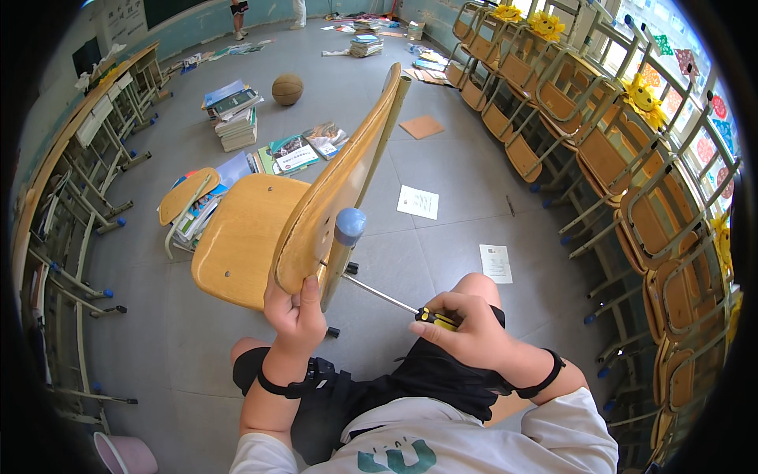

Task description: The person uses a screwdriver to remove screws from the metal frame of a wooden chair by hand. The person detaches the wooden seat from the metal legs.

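In front of me is a chair with pale wooden panels; one panel [249, 237] faces up with bolt heads showing, and another panel [347, 170] rises edge-on towards me. My left hand [296, 312] is closed on the near lower corner of the edge-on panel, thumb on its face. Beside that grip runs a metal tube with a blue end cap [350, 225]. My right hand [466, 324] is wrapped round the black-and-yellow handle of a screwdriver [383, 294]. Its long shaft points left to the tube, close to my left fingers; the tip's exact contact is hard to see.
Stacked chairs [600, 158] line the right wall, desks [95, 118] the left. Book piles [235, 126], loose papers [418, 202] and a basketball [287, 89] lie on the floor ahead. A pink bucket [130, 456] stands at lower left. Two people's legs show far off.
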`<action>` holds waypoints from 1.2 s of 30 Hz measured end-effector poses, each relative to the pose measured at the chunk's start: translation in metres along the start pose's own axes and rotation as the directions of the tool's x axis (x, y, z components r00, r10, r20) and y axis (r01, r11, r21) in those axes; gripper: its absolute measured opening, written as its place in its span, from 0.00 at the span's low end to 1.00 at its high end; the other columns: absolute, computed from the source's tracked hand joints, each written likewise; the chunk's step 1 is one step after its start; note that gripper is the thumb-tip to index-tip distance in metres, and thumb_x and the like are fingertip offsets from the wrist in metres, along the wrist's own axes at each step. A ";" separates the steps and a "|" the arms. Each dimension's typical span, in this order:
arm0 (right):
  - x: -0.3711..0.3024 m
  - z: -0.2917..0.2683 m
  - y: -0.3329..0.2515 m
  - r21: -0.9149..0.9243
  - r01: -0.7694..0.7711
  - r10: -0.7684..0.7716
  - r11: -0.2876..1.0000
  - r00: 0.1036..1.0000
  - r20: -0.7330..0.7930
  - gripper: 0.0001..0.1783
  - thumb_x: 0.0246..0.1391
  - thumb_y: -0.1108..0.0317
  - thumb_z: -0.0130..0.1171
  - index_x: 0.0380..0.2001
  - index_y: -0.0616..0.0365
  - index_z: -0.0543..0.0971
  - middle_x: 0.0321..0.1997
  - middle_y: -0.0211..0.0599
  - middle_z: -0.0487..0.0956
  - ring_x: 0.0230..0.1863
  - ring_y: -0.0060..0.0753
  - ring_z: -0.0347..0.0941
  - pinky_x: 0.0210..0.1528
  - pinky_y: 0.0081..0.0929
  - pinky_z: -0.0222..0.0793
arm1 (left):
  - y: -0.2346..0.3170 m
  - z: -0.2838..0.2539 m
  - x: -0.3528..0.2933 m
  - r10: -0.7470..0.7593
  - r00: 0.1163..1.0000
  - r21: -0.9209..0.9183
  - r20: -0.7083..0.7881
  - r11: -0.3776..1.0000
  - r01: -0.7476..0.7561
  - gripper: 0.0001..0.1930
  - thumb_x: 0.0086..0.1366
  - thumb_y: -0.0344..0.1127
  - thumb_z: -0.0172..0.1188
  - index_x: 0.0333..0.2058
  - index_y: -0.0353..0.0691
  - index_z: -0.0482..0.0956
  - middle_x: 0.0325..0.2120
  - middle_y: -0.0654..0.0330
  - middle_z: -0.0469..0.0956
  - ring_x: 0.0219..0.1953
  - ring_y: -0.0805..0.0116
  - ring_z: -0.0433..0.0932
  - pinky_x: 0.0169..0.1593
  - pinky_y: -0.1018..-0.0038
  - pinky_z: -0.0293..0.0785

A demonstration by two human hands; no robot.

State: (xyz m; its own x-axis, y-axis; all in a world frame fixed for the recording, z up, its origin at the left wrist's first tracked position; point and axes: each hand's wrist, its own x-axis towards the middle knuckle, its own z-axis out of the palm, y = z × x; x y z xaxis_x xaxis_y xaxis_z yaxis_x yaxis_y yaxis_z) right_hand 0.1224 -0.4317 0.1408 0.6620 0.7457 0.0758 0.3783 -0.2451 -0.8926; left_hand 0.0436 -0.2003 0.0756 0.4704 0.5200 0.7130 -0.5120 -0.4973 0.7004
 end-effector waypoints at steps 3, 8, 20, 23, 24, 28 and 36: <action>0.006 -0.006 0.002 -0.055 0.045 -0.041 0.997 0.997 0.065 0.14 0.56 0.64 0.61 0.29 0.68 0.76 0.16 0.30 0.66 0.15 0.23 0.60 0.15 0.20 0.56 | 0.001 0.002 0.001 0.003 1.000 -0.016 0.004 1.000 -0.003 0.11 0.67 0.27 0.51 0.44 0.26 0.73 0.40 0.53 0.74 0.36 0.73 0.74 0.36 0.81 0.69; 0.011 -0.012 0.000 -0.592 0.398 -0.468 0.701 0.883 0.039 0.12 0.54 0.66 0.62 0.28 0.67 0.76 0.19 0.40 0.71 0.14 0.32 0.62 0.15 0.21 0.57 | 0.001 0.001 0.000 0.009 1.000 -0.013 0.011 1.000 -0.009 0.11 0.67 0.26 0.51 0.45 0.26 0.73 0.43 0.52 0.73 0.41 0.69 0.74 0.41 0.79 0.70; 0.014 -0.006 0.006 0.156 -0.108 0.075 0.982 0.976 0.205 0.16 0.61 0.62 0.56 0.34 0.70 0.76 0.18 0.32 0.67 0.13 0.23 0.58 0.15 0.19 0.54 | 0.007 0.004 0.006 -0.016 0.999 -0.034 0.036 0.999 0.017 0.11 0.67 0.26 0.50 0.45 0.26 0.72 0.40 0.54 0.72 0.39 0.71 0.72 0.39 0.80 0.68; 0.010 0.001 0.010 -0.046 0.133 -0.126 0.990 0.984 0.127 0.15 0.59 0.63 0.57 0.33 0.69 0.77 0.16 0.33 0.64 0.13 0.25 0.57 0.15 0.19 0.52 | 0.009 0.004 0.007 0.000 1.000 -0.038 0.023 0.999 0.001 0.10 0.67 0.26 0.50 0.45 0.27 0.72 0.38 0.55 0.72 0.37 0.71 0.72 0.39 0.80 0.67; 0.009 0.001 0.007 -0.125 0.206 -0.196 0.971 0.977 0.085 0.15 0.59 0.63 0.58 0.34 0.68 0.77 0.16 0.33 0.65 0.13 0.25 0.57 0.15 0.19 0.52 | 0.010 0.003 0.007 -0.015 0.999 -0.024 0.029 1.000 0.016 0.10 0.67 0.26 0.50 0.44 0.27 0.72 0.37 0.55 0.71 0.37 0.71 0.72 0.39 0.80 0.67; 0.004 0.001 -0.009 -0.461 0.414 -0.487 0.785 0.872 -0.046 0.15 0.56 0.64 0.60 0.36 0.68 0.77 0.17 0.33 0.65 0.14 0.25 0.58 0.17 0.20 0.53 | 0.007 0.001 0.004 -0.038 0.998 -0.006 0.041 0.999 0.038 0.10 0.67 0.27 0.50 0.43 0.27 0.72 0.37 0.55 0.71 0.36 0.70 0.71 0.38 0.80 0.67; 0.015 -0.018 -0.020 0.276 -0.309 0.179 0.910 0.895 0.409 0.16 0.63 0.62 0.52 0.39 0.69 0.74 0.18 0.31 0.66 0.15 0.23 0.58 0.17 0.21 0.56 | 0.009 0.005 0.006 -0.016 1.000 -0.044 0.026 0.999 0.018 0.10 0.68 0.29 0.51 0.43 0.27 0.72 0.37 0.55 0.71 0.36 0.69 0.71 0.39 0.78 0.67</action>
State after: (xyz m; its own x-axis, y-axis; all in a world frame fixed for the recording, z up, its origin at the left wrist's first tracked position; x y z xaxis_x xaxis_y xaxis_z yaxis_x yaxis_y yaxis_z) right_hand 0.1363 -0.4261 0.1681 0.3950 0.8769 -0.2739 -0.0388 -0.2820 -0.9586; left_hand 0.0449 -0.2050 0.0867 0.4974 0.5098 0.7019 -0.5349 -0.4568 0.7108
